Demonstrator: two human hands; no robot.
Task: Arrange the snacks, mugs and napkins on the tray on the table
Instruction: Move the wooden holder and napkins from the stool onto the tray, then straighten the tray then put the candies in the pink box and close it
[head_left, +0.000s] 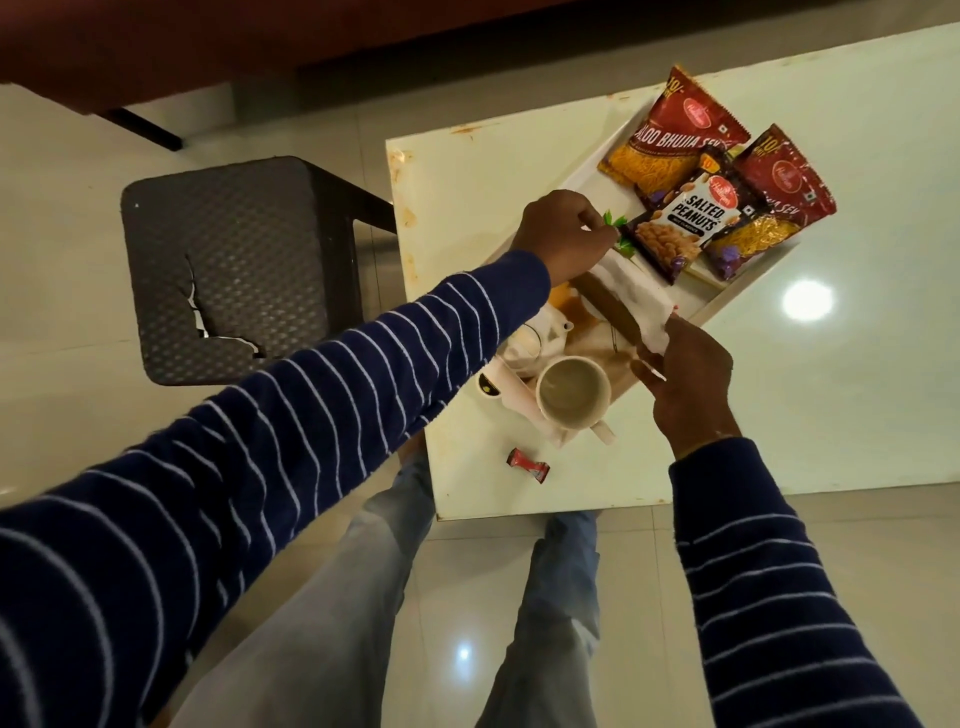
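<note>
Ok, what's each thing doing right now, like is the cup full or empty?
Cream ceramic mug: upright, empty.
White paper napkin: held over the white tray by both hands.
Left hand: pinching napkin's far end.
Right hand: pinching its near end.
Black salted peanuts packet: sealed, lying on tray.
Small red wrapped sweet: on table, wrapped.

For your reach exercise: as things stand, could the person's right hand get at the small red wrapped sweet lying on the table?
Probably yes. The red sweet lies alone on bare table, nearer the person than the mug, with nothing over it. But the right hand is holding the white napkin and must let go first.
</note>
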